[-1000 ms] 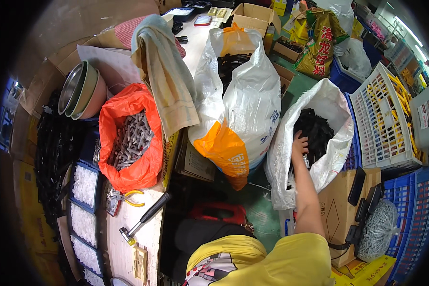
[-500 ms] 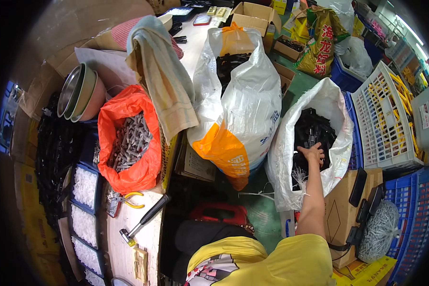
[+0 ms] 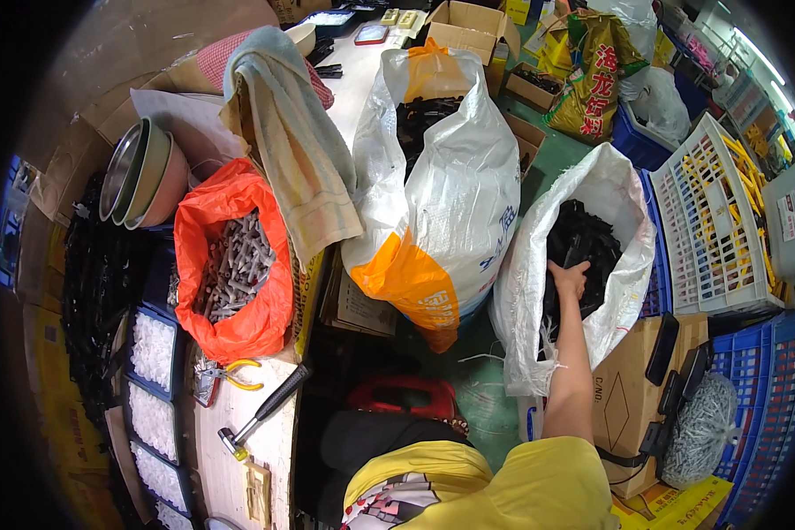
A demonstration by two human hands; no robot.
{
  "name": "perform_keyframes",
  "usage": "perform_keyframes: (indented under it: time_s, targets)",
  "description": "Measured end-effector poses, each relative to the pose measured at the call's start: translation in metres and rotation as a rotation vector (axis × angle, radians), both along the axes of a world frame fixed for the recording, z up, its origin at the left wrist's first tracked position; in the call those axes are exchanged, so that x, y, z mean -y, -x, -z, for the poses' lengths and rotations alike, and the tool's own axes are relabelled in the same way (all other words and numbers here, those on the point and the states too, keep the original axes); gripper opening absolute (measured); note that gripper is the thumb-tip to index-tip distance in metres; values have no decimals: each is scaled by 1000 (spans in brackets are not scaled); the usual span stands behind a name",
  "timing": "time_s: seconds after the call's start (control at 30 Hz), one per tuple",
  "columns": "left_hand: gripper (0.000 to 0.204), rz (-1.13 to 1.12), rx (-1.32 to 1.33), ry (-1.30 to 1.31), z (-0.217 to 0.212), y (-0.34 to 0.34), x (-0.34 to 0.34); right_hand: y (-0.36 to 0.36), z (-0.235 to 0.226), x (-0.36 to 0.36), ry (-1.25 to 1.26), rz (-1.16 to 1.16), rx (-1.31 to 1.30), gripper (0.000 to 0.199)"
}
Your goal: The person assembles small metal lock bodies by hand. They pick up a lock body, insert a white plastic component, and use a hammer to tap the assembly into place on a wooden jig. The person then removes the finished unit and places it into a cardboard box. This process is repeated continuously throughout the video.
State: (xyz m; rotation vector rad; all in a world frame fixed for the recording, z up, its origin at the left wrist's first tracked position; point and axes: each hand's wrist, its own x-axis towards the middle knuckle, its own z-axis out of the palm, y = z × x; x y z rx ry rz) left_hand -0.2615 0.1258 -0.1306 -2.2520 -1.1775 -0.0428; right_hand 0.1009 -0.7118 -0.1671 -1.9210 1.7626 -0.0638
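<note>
My right hand reaches into an open white woven sack on the floor. It rests on the black plastic parts that fill the sack. Whether its fingers hold any of them cannot be seen. The bare forearm runs up from my yellow sleeve at the lower edge. My left hand is out of view.
A taller white-and-orange sack of black parts stands to the left. An orange bag of grey pieces, a towel, stacked bowls, a hammer and pliers lie left. A white basket and cardboard box stand right.
My right hand was deeper in the sack a second ago. It has drawn back toward the near side of the sack's mouth and now lies on top of the black parts.
</note>
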Motion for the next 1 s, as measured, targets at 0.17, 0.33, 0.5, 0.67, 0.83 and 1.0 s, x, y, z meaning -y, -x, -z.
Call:
perform_keyframes:
  time_s: [0.17,0.33,0.5,0.67,0.83,1.0]
  targets:
    - [38,19,1,0,-2,-8,-1,-5,10,6,-94,-133,-49,135]
    - [38,8,2,1,-3,-2,0,-6,-21,-5,-181,-108,54,126]
    - [38,19,1,9,0,-5,-2,-1,-4,-12,-72,-162,-20,110]
    - [38,1,13,6,0,3,0,-3,-42,-32,-140,72,151,90]
    - [38,-1,24,8,4,8,0,15,-38,-29,-39,-9,580,85]
    - [38,-21,33,9,9,20,4,32,-72,-38,32,-101,848,68]
